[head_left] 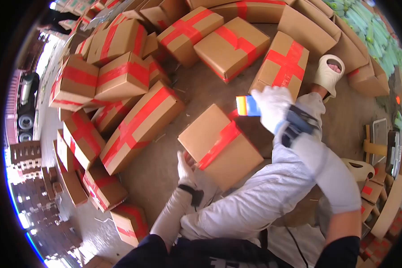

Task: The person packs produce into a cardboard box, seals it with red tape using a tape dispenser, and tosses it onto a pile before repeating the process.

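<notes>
- The cardboard box (234, 163) sits at the centre of the frame, tilted in view, with red tape (219, 145) across it.
- The left hand (187, 170), gloved, lower centre, is spread with fingers at the box's left edge; I cannot tell whether they press it.
- The right hand (272, 107), gloved, right of centre, grips a blue-and-yellow object (247, 106).
- Taped cartons (140, 125) crowd the left and top of the frame.

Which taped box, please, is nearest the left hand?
The box between the right hand and left hand, which is at its edge; the others lie farther.
</notes>
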Demonstrator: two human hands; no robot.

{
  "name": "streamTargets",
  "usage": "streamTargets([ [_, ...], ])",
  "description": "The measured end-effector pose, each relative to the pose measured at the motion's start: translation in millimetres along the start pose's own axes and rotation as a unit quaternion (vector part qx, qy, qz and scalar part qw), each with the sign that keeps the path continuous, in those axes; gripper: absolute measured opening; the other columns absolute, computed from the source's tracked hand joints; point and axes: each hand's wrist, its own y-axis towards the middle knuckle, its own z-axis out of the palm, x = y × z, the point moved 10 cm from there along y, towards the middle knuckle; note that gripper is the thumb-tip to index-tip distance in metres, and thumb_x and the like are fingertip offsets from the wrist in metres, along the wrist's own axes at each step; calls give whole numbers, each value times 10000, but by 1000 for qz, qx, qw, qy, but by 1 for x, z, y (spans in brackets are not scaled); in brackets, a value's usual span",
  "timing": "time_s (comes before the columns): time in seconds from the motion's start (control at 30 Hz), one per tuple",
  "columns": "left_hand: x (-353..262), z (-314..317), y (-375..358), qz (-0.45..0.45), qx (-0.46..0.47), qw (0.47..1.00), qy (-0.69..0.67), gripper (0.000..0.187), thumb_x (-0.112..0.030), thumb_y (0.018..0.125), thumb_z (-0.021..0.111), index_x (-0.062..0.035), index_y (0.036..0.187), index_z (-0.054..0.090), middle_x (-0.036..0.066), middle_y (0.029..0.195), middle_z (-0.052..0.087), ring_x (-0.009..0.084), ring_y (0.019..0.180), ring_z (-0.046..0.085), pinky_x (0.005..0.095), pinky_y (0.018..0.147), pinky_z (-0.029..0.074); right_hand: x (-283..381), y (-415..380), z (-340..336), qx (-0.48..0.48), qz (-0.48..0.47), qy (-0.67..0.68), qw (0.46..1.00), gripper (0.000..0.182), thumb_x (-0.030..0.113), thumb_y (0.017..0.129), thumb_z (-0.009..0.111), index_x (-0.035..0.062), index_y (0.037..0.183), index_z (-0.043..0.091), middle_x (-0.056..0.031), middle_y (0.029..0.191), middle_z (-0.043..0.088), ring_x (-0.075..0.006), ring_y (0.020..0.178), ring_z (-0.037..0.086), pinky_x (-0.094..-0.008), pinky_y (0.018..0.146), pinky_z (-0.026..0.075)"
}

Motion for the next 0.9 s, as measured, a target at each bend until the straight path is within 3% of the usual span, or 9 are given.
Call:
streamTargets([
  [0.07,11,-7,-44,-88,-55,994,-46,832,-758,993,426,-139,1547,477,114,1462,575,267,1256,581,428,1021,470,-35,-32,-16,4,27,6,1000,396,89,769,716,184,1147,640,-102,954,683,-313,938,694,-466,770,501],
  [0.17,-21,105,-113,-133,284,907,-281,835,-757,1002,423,-104,1519,482,137,1439,588,308,1322,556,481,1130,441,-56,-45,-5,-3,-8,11,1000,441,113,782,734,166,1213,653,-95,1022,695,-297,1034,686,-475,854,495],
  [0.3,-30,120,-102,-63,183,943,-271,878,-808,984,368,-98,1483,500,160,1453,585,352,1294,588,519,1085,508,-38,-39,-8,0,-28,-19,999,384,148,804,732,151,1180,652,-103,1022,701,-307,992,716,-467,814,546],
  [0.47,-42,141,-75,-175,197,942,-208,905,-828,967,386,-99,1496,481,163,1408,604,373,1210,643,527,1026,552,-94,-73,-7,5,72,17,997,517,122,759,735,129,1264,624,-152,962,686,-381,883,702,-524,765,547],
  [0.57,-93,124,-54,43,135,979,-143,898,-805,971,430,-96,1521,452,178,1429,588,388,1247,620,543,1056,527,-97,-63,14,-27,79,80,993,536,133,745,751,123,1263,614,-148,967,686,-378,890,702,-514,776,546],
  [0.6,-93,116,-65,-22,76,974,-214,856,-747,989,486,-91,1536,428,180,1443,571,379,1264,609,541,1081,512,-103,-61,22,-13,115,137,984,535,123,727,749,132,1247,623,-143,958,681,-371,908,695,-502,801,539],
  [0.7,-88,125,-37,-3,275,950,-148,707,-563,1048,558,-70,1535,421,156,1435,568,319,1260,619,492,1067,536,-102,-59,23,-15,18,84,996,462,127,730,759,157,1177,648,-128,921,684,-347,925,691,-497,787,516],
  [0.8,-90,139,-55,101,256,958,-75,648,-449,1045,623,-61,1524,425,150,1396,595,308,1243,630,474,1036,559,-122,-76,21,-45,26,59,997,421,133,742,770,146,1146,652,-117,944,688,-332,914,689,-485,793,507],
  [0.9,-67,119,-24,61,212,972,-79,630,-368,1032,665,-57,1523,420,143,1370,607,294,1220,641,452,1003,578,-104,-73,46,26,4,15,1000,364,167,794,742,155,1152,678,-95,961,692,-298,942,696,-454,807,510],
])
